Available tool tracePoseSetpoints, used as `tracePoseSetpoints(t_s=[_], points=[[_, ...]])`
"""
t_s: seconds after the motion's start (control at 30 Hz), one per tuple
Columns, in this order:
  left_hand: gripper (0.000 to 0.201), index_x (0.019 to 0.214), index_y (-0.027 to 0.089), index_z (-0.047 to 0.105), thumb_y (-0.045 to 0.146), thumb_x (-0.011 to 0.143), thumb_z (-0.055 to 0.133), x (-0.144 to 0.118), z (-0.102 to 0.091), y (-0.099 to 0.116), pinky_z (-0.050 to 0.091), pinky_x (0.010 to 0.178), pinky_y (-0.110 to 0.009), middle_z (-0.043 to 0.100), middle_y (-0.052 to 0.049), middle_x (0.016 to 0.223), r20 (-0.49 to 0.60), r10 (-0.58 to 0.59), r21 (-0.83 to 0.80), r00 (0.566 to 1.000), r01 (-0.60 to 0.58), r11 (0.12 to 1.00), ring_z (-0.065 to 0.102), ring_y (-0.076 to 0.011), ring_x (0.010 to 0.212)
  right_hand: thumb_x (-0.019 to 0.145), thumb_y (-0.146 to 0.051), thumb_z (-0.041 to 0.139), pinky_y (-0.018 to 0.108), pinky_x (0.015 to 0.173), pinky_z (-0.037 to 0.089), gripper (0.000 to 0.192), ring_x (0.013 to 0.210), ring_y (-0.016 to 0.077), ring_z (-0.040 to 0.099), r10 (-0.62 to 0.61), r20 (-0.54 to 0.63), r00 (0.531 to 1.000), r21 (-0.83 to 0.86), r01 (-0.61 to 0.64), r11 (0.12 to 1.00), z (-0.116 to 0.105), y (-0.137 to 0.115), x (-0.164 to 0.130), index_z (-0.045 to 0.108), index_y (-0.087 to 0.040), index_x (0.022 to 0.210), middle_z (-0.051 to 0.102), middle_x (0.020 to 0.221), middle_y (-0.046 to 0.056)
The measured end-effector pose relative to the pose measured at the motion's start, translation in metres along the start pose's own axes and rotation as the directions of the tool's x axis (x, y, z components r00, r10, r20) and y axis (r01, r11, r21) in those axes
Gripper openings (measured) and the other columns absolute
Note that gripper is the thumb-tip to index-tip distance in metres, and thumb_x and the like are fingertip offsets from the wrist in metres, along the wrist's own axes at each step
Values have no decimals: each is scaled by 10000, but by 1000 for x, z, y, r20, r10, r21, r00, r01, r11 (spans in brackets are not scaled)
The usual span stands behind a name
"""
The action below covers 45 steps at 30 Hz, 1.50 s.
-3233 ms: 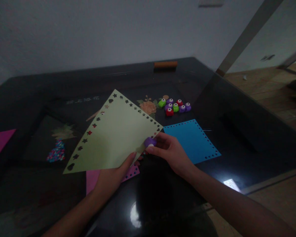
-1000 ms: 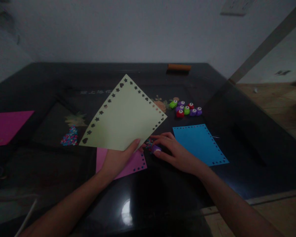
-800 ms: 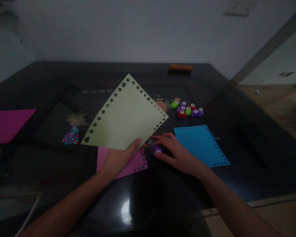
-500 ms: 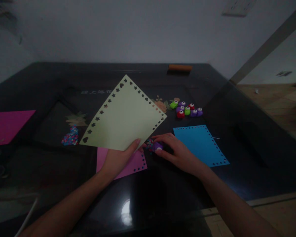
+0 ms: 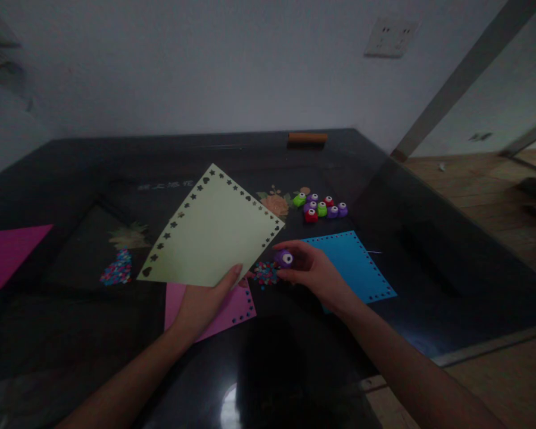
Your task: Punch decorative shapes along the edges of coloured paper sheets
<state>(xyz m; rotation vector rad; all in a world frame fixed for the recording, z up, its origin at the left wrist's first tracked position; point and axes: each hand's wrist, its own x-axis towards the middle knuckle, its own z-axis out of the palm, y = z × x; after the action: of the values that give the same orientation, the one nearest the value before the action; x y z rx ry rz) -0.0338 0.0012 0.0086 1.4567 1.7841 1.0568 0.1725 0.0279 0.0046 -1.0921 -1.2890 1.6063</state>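
My left hand (image 5: 209,298) grips the lower edge of a pale yellow-green paper sheet (image 5: 214,232), thumb on top. Small star, heart and flower holes run along three of its edges. A purple craft punch (image 5: 284,258) with a white-ringed button sits between the thumb and fingers of my right hand (image 5: 312,271). It is apart from the sheet, just right of a small heap of coloured paper bits (image 5: 265,273). Under my left hand lies a pink sheet (image 5: 223,316) with holes along its right and bottom edges, partly covered.
A blue sheet (image 5: 357,268) with punched edges lies behind my right hand. Several green, purple and red punches (image 5: 321,208) cluster beyond it. Another confetti heap (image 5: 117,268) and a magenta sheet (image 5: 13,253) are at the left. A brown roll (image 5: 308,137) lies near the wall.
My right hand has turned the purple punch so its button shows, and the confetti heap beside it is more exposed. The view has shifted, with the table lower and further left.
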Motion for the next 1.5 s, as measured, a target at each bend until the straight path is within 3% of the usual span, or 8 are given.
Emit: tracePoseSetpoints(t_s=[0.43, 0.73, 0.87, 0.93, 1.0, 1.1, 1.27, 1.5], points=[[356, 1020, 181, 666, 399, 756, 568, -3, 2, 0, 304, 1103, -429, 723, -103, 1042, 46, 19, -12, 999, -19, 1000, 540, -253, 1211, 681, -183, 738, 268, 606, 470, 370, 770, 149, 612, -64, -36, 997, 4, 64, 998, -4, 2, 1, 615, -246, 1024, 663, 900, 7], [315, 970, 183, 662, 387, 747, 574, -4, 5, -5, 245, 1130, -442, 724, -93, 1009, 54, 102, -50, 993, -99, 994, 540, -260, 1200, 763, -191, 633, 306, 598, 500, 347, 610, 143, 600, -181, -149, 972, -225, 145, 964, -15, -9, 2, 598, -226, 1107, 631, 716, -17], [242, 820, 198, 674, 398, 723, 578, -6, 7, -5, 242, 1128, -451, 742, -75, 847, 60, 124, -98, 991, -117, 988, 600, -277, 1099, 777, -177, 632, 316, 713, 519, 355, 744, 168, 648, -374, -271, 887, -568, 167, 806, -44, -18, 11, 602, -178, 1131, 685, 872, 46], [231, 806, 203, 672, 396, 716, 582, -7, 8, -5, 276, 1113, -451, 741, -70, 825, 66, 135, -120, 989, -126, 985, 620, -276, 1058, 786, -170, 638, 309, 759, 508, 352, 817, 178, 654, -427, -326, 844, -750, 44, 660, -65, -20, 19, 598, -169, 1136, 689, 967, 69], [241, 823, 201, 670, 394, 708, 585, -7, 9, -6, 291, 1102, -460, 740, -67, 831, 60, 144, -128, 988, -135, 983, 629, -277, 1036, 787, -157, 643, 317, 799, 493, 337, 885, 199, 651, -406, -348, 845, -840, -89, 535, -83, -20, 28, 600, -151, 1122, 685, 1012, 90], [239, 776, 199, 662, 414, 715, 575, -7, 9, -7, 281, 1100, -486, 730, -60, 743, 75, 135, -117, 988, -126, 985, 643, -291, 992, 750, -123, 672, 373, 818, 475, 298, 918, 259, 644, -378, -355, 855, -870, -153, 469, -100, -16, 41, 640, -127, 1047, 686, 986, 130], [215, 723, 222, 642, 418, 740, 555, -6, 9, -10, 233, 1117, -488, 712, -52, 700, 115, 147, -84, 983, -137, 987, 628, -288, 1020, 737, -117, 678, 365, 866, 440, 288, 1000, 268, 606, -378, -326, 867, -906, -173, 385, -101, -4, 53, 658, -142, 1023, 629, 1097, 144], [202, 681, 224, 627, 405, 739, 559, -7, 10, -10, 232, 1111, -497, 721, -64, 740, 120, 146, -65, 982, -139, 988, 604, -295, 1069, 740, -137, 673, 349, 830, 448, 283, 946, 246, 594, -399, -319, 860, -916, -171, 364, -105, 5, 57, 653, -144, 1022, 577, 1119, 140]])
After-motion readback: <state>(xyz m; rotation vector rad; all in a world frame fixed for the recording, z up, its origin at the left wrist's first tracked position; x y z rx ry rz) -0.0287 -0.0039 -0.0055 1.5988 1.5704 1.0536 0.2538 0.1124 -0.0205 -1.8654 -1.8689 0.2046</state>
